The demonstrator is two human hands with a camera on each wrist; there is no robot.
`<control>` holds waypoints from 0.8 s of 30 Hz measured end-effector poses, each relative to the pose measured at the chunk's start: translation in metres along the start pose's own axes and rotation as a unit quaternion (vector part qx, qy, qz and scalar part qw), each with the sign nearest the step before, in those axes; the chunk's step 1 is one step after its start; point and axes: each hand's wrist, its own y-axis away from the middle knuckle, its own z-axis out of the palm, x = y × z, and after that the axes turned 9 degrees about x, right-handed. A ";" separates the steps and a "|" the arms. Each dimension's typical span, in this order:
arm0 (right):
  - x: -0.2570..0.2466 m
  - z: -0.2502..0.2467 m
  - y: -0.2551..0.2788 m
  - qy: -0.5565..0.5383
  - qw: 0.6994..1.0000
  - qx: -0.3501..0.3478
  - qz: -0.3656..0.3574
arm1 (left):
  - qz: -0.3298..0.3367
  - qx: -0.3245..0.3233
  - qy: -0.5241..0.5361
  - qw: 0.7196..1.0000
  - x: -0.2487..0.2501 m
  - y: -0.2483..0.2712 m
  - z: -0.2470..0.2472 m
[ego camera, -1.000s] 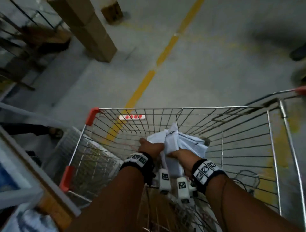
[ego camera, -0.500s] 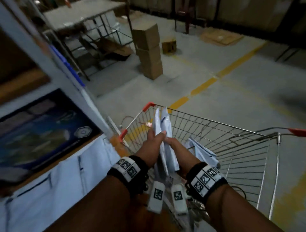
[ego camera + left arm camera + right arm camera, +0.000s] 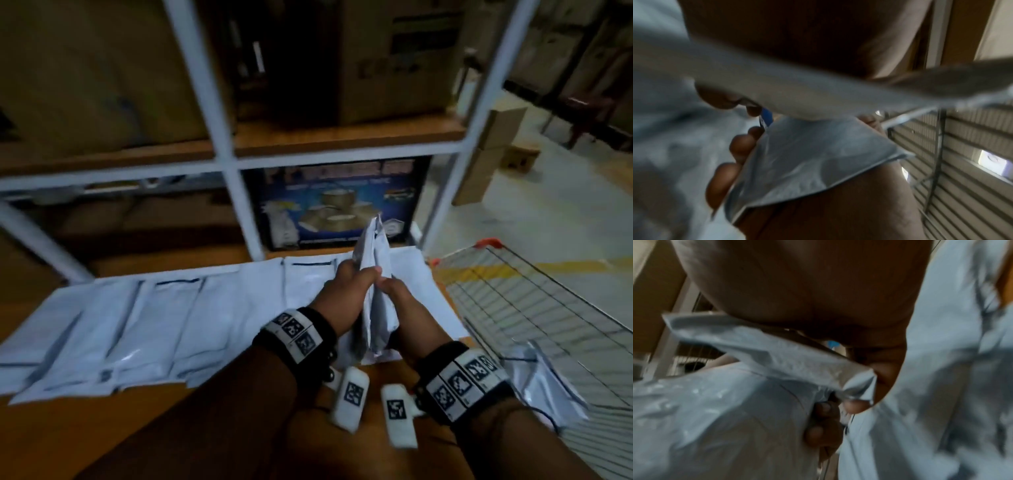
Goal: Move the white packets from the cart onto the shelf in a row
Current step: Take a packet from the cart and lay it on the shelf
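Both hands hold white packets [image 3: 376, 270] upright and edge-on above the wooden shelf [image 3: 102, 428]. My left hand [image 3: 346, 291] grips them from the left and my right hand [image 3: 397, 301] from the right. In the left wrist view the fingers [image 3: 740, 146] curl round a packet [image 3: 807, 155]. In the right wrist view fingertips [image 3: 855, 407] pinch a crumpled packet [image 3: 777, 356]. A row of several white packets [image 3: 154, 325] lies flat on the shelf, reaching from the left to under my hands. The wire cart [image 3: 548, 308] stands to the right with another packet [image 3: 541, 383] in it.
A blue printed box [image 3: 339, 202] stands at the back of the shelf behind the row. White uprights [image 3: 239, 212] and a higher shelf with cardboard boxes [image 3: 394, 58] rise behind. More cardboard boxes [image 3: 489, 157] stand on the floor at the right.
My view has swung left from the cart to the shelf. Both hands have lifted the packets out of the cart and carried them over the shelf's row.
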 end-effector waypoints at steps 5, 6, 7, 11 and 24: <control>0.001 0.098 0.030 0.067 0.995 -0.068 -0.038 | 0.021 0.075 -0.028 0.997 -0.023 0.026 -0.102; 0.004 0.111 0.034 0.098 0.992 -0.070 -0.047 | 0.024 0.092 -0.052 0.994 -0.029 0.030 -0.118; 0.009 0.125 0.034 0.129 0.987 -0.070 -0.063 | 0.031 0.118 -0.078 0.989 -0.035 0.033 -0.133; 0.026 0.174 0.032 0.253 0.960 -0.040 -0.115 | 0.021 0.181 -0.106 0.978 -0.056 0.040 -0.188; 0.042 0.249 -0.002 0.614 0.776 0.092 -0.110 | -0.040 0.311 -0.343 0.886 -0.117 0.005 -0.306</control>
